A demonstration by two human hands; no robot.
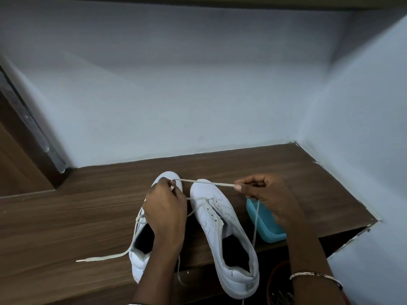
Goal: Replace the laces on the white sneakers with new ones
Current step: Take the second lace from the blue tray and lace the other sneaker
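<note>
- The left hand (165,208) lies over the front of the left sneaker (141,249), its fingers curled and pinching a pale lace (207,182) near the toe.
- The right hand (266,194) is raised just past the toe of the right sneaker (220,223). Thumb and forefinger nip the same lace, which runs taut between the two hands, above the right sneaker's toe.
- From the right hand the lace drops slack across a blue container (267,225) and hangs beside the right sneaker's outer side.
- A metal bangle (315,276) circles the right wrist.
- The two sneakers stand side by side, toes toward the back wall (198,95), on a wooden shelf (66,216). The blue container sits just right of the right sneaker.
- A loose lace end (103,257) lies flat on the wood left of the left sneaker.
- Bare wood lies open to the left and behind the toes. On the right, a side wall (363,150) closes the corner.
- The right sneaker's heel crosses the shelf's dark front edge.
</note>
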